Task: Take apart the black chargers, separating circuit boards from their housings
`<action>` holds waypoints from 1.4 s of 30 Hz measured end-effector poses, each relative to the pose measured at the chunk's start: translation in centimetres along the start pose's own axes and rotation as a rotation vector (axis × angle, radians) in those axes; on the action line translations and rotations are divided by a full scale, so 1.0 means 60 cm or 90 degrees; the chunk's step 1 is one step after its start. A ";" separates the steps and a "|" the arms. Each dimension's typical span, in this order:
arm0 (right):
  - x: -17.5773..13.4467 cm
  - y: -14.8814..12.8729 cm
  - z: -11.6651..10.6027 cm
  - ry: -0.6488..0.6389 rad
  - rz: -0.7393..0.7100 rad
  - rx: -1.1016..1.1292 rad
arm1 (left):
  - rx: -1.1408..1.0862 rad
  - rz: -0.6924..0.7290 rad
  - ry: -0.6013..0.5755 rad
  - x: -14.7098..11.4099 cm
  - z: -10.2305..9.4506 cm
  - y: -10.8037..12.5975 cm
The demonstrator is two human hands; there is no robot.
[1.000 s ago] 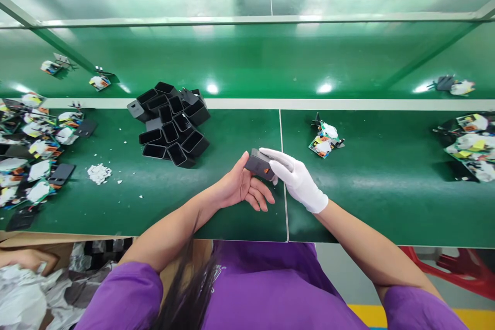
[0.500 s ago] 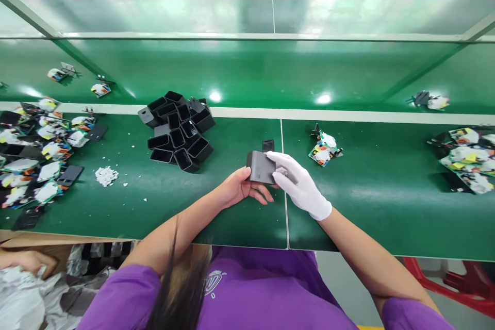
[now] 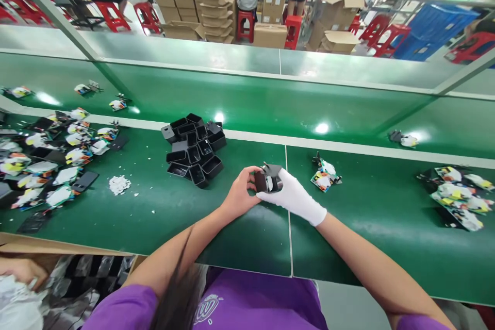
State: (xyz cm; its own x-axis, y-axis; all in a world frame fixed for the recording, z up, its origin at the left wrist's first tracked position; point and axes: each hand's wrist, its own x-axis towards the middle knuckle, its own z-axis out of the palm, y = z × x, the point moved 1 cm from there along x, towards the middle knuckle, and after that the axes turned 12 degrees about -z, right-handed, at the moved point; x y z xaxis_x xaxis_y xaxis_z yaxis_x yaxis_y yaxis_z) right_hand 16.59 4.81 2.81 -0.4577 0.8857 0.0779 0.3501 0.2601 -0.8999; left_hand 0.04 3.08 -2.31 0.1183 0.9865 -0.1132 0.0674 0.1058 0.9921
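Note:
Between my two hands, above the green table, is a black power adapter casing (image 3: 261, 183) with plug pins at its top and something whitish showing inside. My bare left hand (image 3: 244, 186) grips its left side with curled fingers. Wrapped round the right side and underneath is my right hand (image 3: 296, 197), in a white glove. Fingers cover part of the adapter, so how its pieces fit together is hard to make out. To the left stands a cluster of open black casings (image 3: 193, 152). A few circuit boards with white parts (image 3: 325, 174) lie to the right.
Heaped circuit boards (image 3: 64, 165) fill the far left, near a small pile of white bits (image 3: 119, 184). More boards (image 3: 462, 196) lie far right. A metal shelf (image 3: 240, 59) spans the back. Another person's hand (image 3: 23, 271) is at lower left, beside bagged parts.
The view has tilted up, showing more of the room. The casing has been turned, so its pins and inside now show. The small black piece behind it is no longer visible on the table.

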 end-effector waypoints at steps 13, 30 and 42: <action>0.339 0.059 -0.048 0.125 0.100 -0.268 | 0.007 -0.052 0.062 0.022 -0.017 0.010; 0.000 0.072 -0.258 -0.011 0.196 -0.436 | 0.139 -0.028 0.001 0.005 -0.005 0.015; -0.067 0.069 -0.201 0.226 0.071 -0.196 | 0.158 -0.021 0.002 0.004 -0.006 0.018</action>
State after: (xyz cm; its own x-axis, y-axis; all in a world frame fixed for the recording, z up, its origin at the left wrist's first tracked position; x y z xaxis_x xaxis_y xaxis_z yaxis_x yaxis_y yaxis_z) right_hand 29.76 6.96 3.94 -0.1157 0.9772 0.1782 0.6311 0.2108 -0.7465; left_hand -0.24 3.50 -1.23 0.1094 0.9833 -0.1453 0.3127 0.1047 0.9441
